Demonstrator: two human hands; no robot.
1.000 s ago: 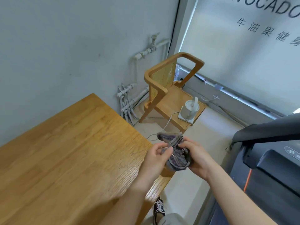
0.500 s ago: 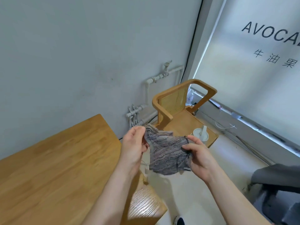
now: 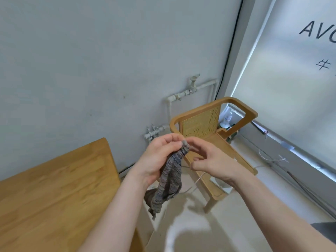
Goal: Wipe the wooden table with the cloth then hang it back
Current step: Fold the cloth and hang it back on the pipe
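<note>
Pinching the cloth [image 3: 170, 179] top, left fingers [image 3: 172, 140] dangle it; grasp of right fingers [image 3: 197, 143] unclear; blind [image 3: 291, 88] reads "AV".

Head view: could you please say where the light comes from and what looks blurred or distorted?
In the head view, daylight enters through the frosted window at right; soft shadows fall on the floor; the wide lens bows the black cable; cloth and table look slightly smeared.

One wide-angle view, worn on the head, looks forward and down, close above the light wooden table [image 3: 54, 197] at 8 o'clock, the cane-backed wooden chair [image 3: 200, 122] farther off at 1 o'clock.
</note>
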